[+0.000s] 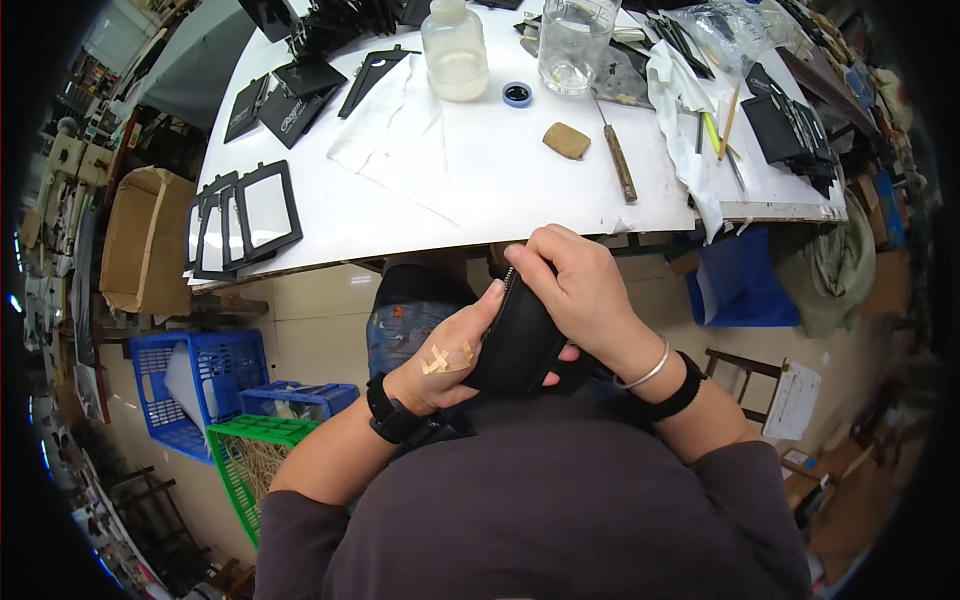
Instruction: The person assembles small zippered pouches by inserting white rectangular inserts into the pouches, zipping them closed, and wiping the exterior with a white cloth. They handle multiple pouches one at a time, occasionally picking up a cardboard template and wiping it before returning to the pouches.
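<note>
In front of my body, just off the table's edge, I hold a black zippered pouch (518, 345) with a metal-toothed zip along its upper edge. My left hand (447, 358) grips its left side, thumb lying up beside the zip and yellowish tape strips on its back. My right hand (580, 285) is closed over the upper right part, thumb and bent forefinger at the zip's top end. Fingertips show below the pouch at its right side. Whether a zip pull sits between the right fingers cannot be seen.
On the white table (480, 195) lie black windowed holders (268, 208), a cloudy bottle (455, 55), a clear jar (575, 50), a small blue-rimmed dish (517, 94), a brown block (567, 141) and a wooden-handled awl (619, 165). Blue crates (200, 385) and a green crate (235, 480) stand at left.
</note>
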Demonstrator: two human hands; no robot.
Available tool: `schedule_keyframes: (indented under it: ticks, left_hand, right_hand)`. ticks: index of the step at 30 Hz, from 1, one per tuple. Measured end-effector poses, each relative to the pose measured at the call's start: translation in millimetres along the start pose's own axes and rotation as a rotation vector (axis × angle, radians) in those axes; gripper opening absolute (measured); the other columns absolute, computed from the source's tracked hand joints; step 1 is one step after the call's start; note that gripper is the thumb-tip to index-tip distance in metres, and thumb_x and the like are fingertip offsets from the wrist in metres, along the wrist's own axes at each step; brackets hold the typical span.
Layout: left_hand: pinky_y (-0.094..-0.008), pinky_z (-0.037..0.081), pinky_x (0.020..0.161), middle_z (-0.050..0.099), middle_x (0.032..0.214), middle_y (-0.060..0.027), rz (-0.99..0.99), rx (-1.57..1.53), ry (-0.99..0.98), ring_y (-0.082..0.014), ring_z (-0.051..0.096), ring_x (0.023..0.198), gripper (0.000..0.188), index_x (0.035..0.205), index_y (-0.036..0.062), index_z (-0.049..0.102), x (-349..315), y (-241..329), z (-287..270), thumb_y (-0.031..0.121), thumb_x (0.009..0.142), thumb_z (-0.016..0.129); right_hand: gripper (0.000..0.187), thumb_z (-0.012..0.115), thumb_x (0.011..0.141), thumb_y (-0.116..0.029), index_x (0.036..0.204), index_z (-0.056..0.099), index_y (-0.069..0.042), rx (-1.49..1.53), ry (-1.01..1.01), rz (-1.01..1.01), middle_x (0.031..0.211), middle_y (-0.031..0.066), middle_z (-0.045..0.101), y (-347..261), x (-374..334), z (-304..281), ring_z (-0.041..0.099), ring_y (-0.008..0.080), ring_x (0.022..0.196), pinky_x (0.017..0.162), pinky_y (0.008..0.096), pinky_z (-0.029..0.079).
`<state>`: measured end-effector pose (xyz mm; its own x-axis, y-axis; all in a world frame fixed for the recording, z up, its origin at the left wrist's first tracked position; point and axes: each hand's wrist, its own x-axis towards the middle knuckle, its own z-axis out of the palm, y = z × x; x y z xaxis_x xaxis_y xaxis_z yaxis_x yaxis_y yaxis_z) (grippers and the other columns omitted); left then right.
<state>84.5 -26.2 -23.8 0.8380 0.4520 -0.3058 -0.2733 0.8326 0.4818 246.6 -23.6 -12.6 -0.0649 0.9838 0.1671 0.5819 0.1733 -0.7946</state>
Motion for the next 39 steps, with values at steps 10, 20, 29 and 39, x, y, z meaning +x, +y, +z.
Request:
schedule_keyframes:
  ticks: [10,20,29,39]
  left_hand:
    - [-0.0283,0.044,0.088,0.053,0.118,-0.0063,0.199,0.173,0.341,-0.0122,0.052,0.106,0.052,0.135,0.0057,0.037,-6.5,-1.6,-1.7,0.042,0.099,0.027]
    - [-0.0235,0.039,0.088,0.052,0.109,-0.0044,0.213,0.722,0.418,-0.0084,0.049,0.095,0.06,0.145,0.009,0.018,-14.0,-1.4,-5.2,0.013,0.09,0.042]
    - [-0.0207,0.039,0.078,0.052,0.109,0.0002,0.311,0.817,0.402,-0.0056,0.047,0.089,0.065,0.143,0.0114,0.027,-16.8,-4.9,-3.3,-0.002,0.081,0.043]
    - [-0.0224,0.04,0.085,0.034,0.136,-0.0078,0.408,1.075,0.431,-0.0111,0.047,0.102,0.062,0.14,0.0121,0.035,-13.4,-6.9,-1.0,-0.001,0.08,0.044]
  right_hand:
    - [0.01,0.059,0.079,-0.011,0.077,0.052,-0.005,0.042,-0.155,0.059,0.065,0.0093,0.056,-28.9,-13.9,-12.5,0.058,0.0253,0.058,0.054,0.034,0.045]
    - [0.012,0.056,0.08,-0.013,0.076,0.051,-0.002,0.057,-0.229,0.156,0.059,0.0129,0.057,-24.5,-17.7,-0.1,0.059,0.0281,0.055,0.052,0.0356,0.045]
    - [0.012,0.055,0.081,-0.012,0.08,0.053,-0.001,0.17,-0.341,0.265,0.064,0.0148,0.06,-23.2,-23.7,-11.1,0.06,0.0254,0.056,0.053,0.0332,0.044]
    - [0.013,0.056,0.08,-0.013,0.078,0.054,0.0,0.137,-0.305,0.217,0.063,0.0158,0.059,-17.3,-26.3,-5.7,0.059,0.0301,0.057,0.055,0.0372,0.045]
